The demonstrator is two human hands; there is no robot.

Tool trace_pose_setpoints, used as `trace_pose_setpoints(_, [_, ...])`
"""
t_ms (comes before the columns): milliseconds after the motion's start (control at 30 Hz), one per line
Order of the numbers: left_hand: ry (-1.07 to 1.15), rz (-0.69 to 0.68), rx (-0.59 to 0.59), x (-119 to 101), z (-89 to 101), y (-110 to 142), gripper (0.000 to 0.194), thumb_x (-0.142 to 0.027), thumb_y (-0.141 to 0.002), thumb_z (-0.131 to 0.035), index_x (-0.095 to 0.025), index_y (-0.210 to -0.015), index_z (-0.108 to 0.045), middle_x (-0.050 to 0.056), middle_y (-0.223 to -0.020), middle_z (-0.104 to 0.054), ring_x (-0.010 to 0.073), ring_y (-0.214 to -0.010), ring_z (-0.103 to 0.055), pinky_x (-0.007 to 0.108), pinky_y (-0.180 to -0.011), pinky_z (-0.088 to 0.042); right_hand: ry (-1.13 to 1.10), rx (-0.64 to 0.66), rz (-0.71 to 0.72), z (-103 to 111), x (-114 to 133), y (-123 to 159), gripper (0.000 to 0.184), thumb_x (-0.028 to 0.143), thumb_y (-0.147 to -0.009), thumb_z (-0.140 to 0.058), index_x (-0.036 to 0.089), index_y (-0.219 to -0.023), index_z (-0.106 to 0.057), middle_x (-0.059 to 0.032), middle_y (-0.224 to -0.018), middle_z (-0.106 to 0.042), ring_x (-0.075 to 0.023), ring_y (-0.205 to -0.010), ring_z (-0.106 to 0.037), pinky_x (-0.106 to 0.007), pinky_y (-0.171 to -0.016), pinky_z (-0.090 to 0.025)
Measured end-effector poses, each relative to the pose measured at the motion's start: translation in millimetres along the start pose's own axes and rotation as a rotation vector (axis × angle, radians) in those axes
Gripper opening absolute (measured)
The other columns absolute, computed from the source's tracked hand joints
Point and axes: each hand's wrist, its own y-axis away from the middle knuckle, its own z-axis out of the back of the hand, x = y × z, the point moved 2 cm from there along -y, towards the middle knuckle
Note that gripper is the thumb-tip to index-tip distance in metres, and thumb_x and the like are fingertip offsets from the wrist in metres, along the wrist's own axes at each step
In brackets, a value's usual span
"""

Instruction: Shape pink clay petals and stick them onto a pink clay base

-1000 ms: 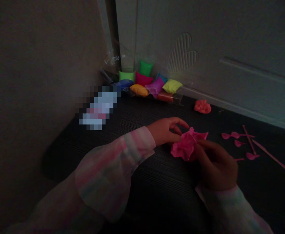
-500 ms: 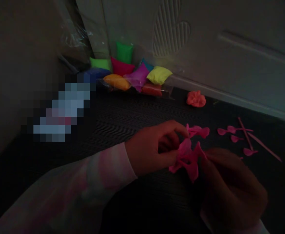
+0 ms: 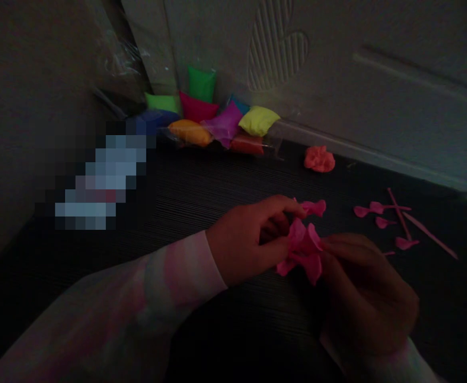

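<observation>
In dim light, a pink clay flower (image 3: 303, 247) made of thin petals is held between both hands above a dark table (image 3: 201, 186). My left hand (image 3: 253, 236) curls around its left side, fingertips pinching an upper petal. My right hand (image 3: 367, 290) grips the flower from the right, with thumb and fingers pressed on the petals. Both arms wear pale striped sleeves.
Several loose pink petals (image 3: 377, 215) and thin pink sticks (image 3: 428, 236) lie to the right. An orange-red clay lump (image 3: 319, 159) sits further back. Coloured clay packets (image 3: 221, 119) are piled against the wall. A blurred-out object (image 3: 103, 178) lies at the left.
The view shifted, so everything slid left in the frame. The flower was lifted slightly and turned between my hands, and its petals have been drawn closer together.
</observation>
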Motion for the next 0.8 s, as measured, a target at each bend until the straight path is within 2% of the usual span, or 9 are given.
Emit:
trace_pose_setpoints(233, [-0.049, 0.008, -0.017, -1.1, -0.2, 0.5, 0.03, -0.011, -0.067, -0.044, -0.019, -0.095, -0.046, 0.0, -0.085, -0.055, 0.0092, -0.07, -0.054, 0.022, -0.063, -0.045, -0.019, -0.018, 0.002, -3.6, -0.8, -0.1, 0.021, 0.006, -0.063, -0.053, 0.021, -0.078, -0.057, -0.0005, -0.076, -0.055, -0.0143, -0.072, -0.051, -0.031, -0.061, -0.04])
trace_pose_setpoints(800, [-0.138, 0.086, -0.091, 5.1, 0.4, -0.8, 0.047, -0.018, -0.059, -0.055, -0.02, -0.104, -0.041, 0.002, -0.085, -0.053, 0.0127, -0.073, -0.053, 0.028, -0.067, -0.044, 0.217, 0.135, 0.118, -5.2, -0.2, -2.0, 0.025, 0.009, -0.065, -0.05, 0.022, -0.086, -0.054, -0.0031, -0.081, -0.056, -0.0172, -0.075, -0.052, -0.033, -0.063, -0.041])
